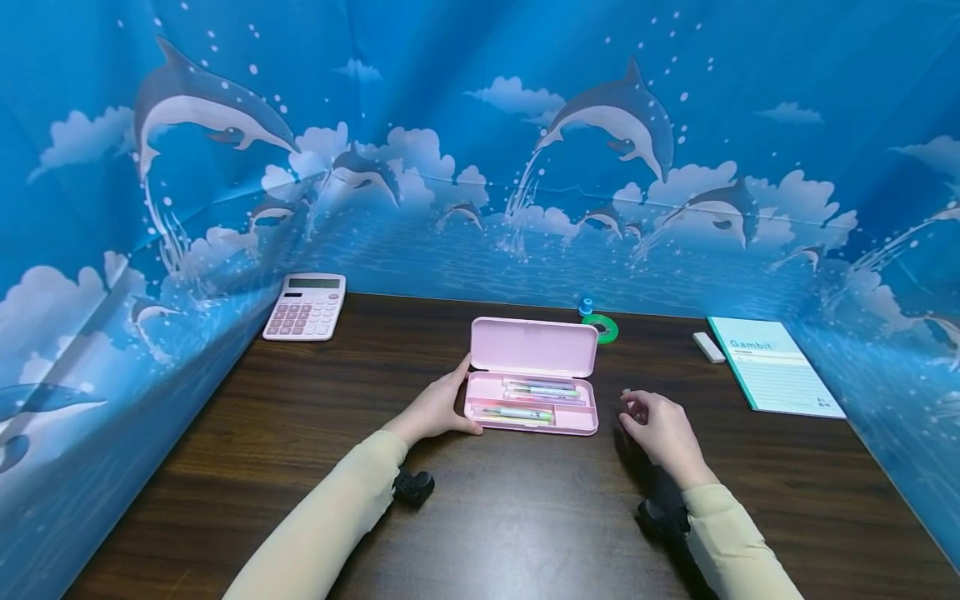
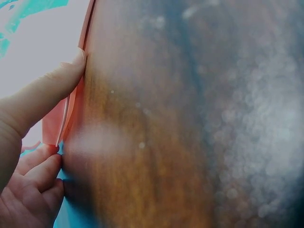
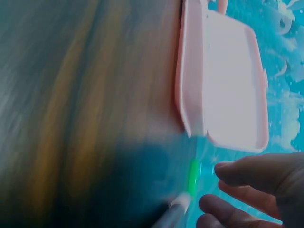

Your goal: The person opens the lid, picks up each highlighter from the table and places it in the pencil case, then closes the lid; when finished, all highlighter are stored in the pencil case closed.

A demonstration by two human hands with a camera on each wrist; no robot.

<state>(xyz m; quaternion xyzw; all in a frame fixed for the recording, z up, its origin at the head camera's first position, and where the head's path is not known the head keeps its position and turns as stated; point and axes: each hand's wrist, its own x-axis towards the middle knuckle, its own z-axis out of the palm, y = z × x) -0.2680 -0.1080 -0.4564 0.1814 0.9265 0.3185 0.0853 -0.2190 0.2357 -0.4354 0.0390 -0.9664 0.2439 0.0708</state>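
Note:
A pink pencil case (image 1: pixel 531 403) lies open on the table, its lid (image 1: pixel 534 347) tipped back. Several slim pens (image 1: pixel 542 389) and a green-tipped one (image 1: pixel 521 412) lie in its compartments. My left hand (image 1: pixel 438 404) grips the case's left end, thumb on the front edge, fingers round the back. In the left wrist view, the thumb (image 2: pixel 52 85) presses the pink edge. Right of the case, apart from it, hovers my right hand (image 1: pixel 663 429), fingers loosely bent with nothing visible in them. A blurred grey, pale-ended shape (image 3: pixel 178 206) near those fingers is unclear.
Behind the case stand a green tape ring (image 1: pixel 602 327) and a small blue object (image 1: pixel 585 307). A white block (image 1: pixel 708 347), perhaps an eraser, lies beside the notepad (image 1: pixel 776 367) at right. A calculator (image 1: pixel 306 308) sits back left. Dolphin-printed cloth (image 1: pixel 480 167) borders the table.

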